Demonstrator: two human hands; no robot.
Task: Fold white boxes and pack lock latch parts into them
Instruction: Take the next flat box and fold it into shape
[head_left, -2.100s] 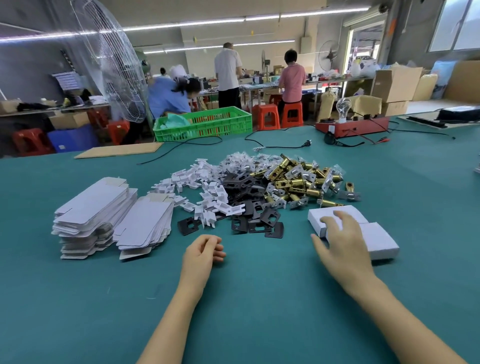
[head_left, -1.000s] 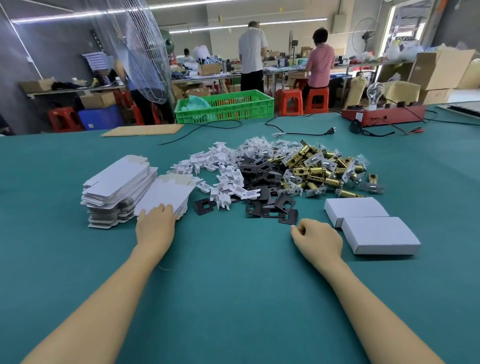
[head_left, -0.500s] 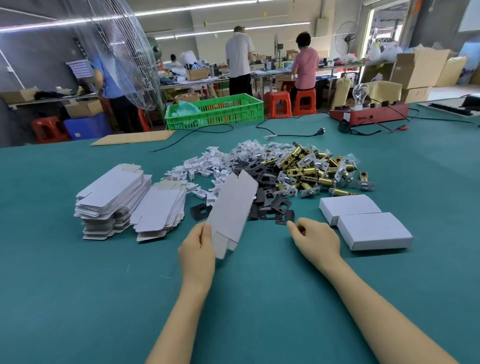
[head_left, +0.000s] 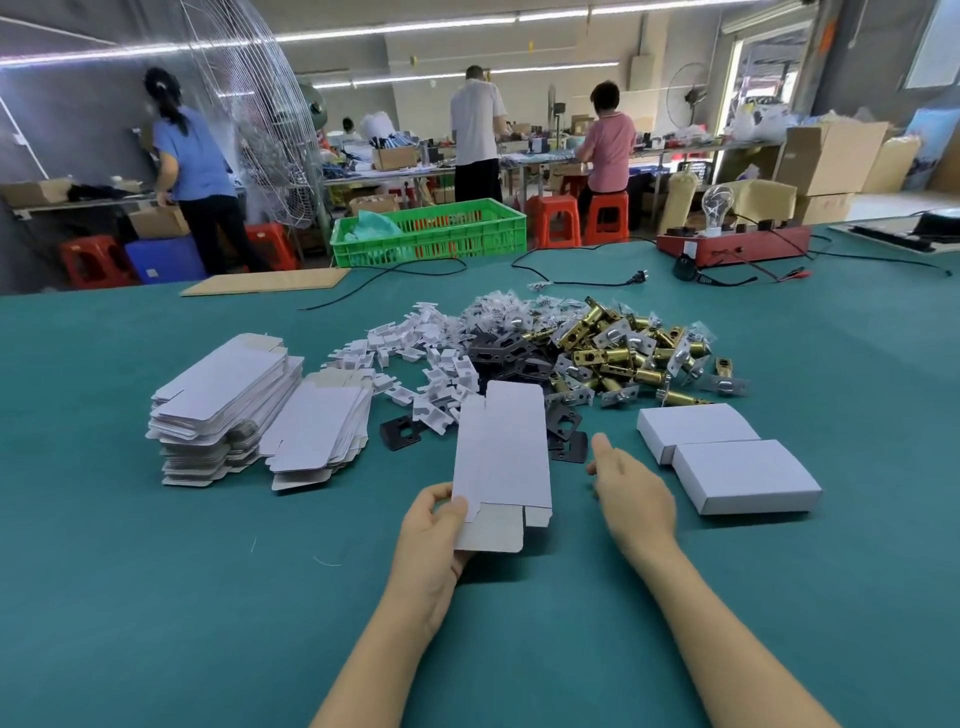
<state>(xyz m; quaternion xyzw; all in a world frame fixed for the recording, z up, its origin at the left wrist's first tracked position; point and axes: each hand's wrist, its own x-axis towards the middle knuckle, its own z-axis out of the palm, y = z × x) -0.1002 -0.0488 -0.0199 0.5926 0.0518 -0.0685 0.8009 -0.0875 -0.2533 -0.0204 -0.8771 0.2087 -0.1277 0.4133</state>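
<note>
The left hand (head_left: 434, 540) pinches a flat box blank (head_left: 501, 457) upright; the right hand (head_left: 631, 493) hovers beside it, fingers relaxed.

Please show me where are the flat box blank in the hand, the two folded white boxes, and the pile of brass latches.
flat box blank (head_left: 501, 452): head view, middle of its white face.
folded white boxes (head_left: 745, 470): head view, top of the nearer box.
brass latches (head_left: 615, 358): head view, centre of the pile.

The flat box (head_left: 501, 452) in my left hand (head_left: 434, 540) hides some black plates (head_left: 563, 431) beyond it. My fingers behind it are hidden too.
</note>
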